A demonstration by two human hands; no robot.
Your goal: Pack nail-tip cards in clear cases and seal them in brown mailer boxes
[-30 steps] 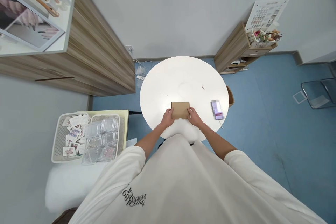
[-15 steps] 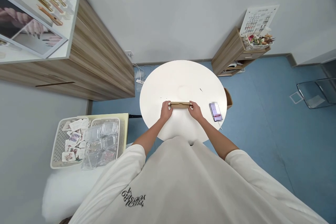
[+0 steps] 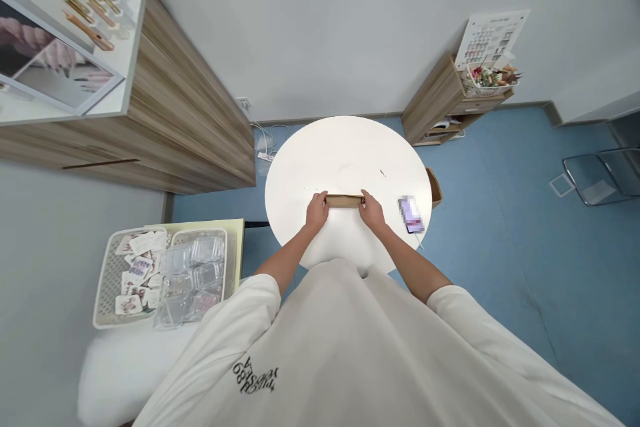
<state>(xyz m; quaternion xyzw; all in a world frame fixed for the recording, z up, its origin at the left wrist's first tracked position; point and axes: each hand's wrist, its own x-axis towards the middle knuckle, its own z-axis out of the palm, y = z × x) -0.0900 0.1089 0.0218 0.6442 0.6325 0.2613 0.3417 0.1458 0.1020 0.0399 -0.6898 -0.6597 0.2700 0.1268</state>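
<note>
A small brown cardboard box [image 3: 344,201] is held by its two short ends over the near part of the round white table [image 3: 345,147]. One narrow side of it faces up toward me, so its broad faces are mostly out of sight. My left hand [image 3: 317,211] grips the left end, fingers at the far edge and thumb nearer. My right hand [image 3: 372,210] grips the right end in the same way. Whether the box touches the tabletop, I cannot tell.
A blurred phone [image 3: 411,215] with a cable lies at the table's right. Left stand white baskets [image 3: 103,287] with cards and clear plastic cases [image 3: 207,273]. A wooden cabinet [image 3: 195,100] rises at left, a small shelf unit [image 3: 430,100] at far right. A folding chair [image 3: 593,180] stands further right.
The box has turned from showing its broad face to showing a narrow side, both hands staying on its ends. Over the last half second it has hardly moved.
</note>
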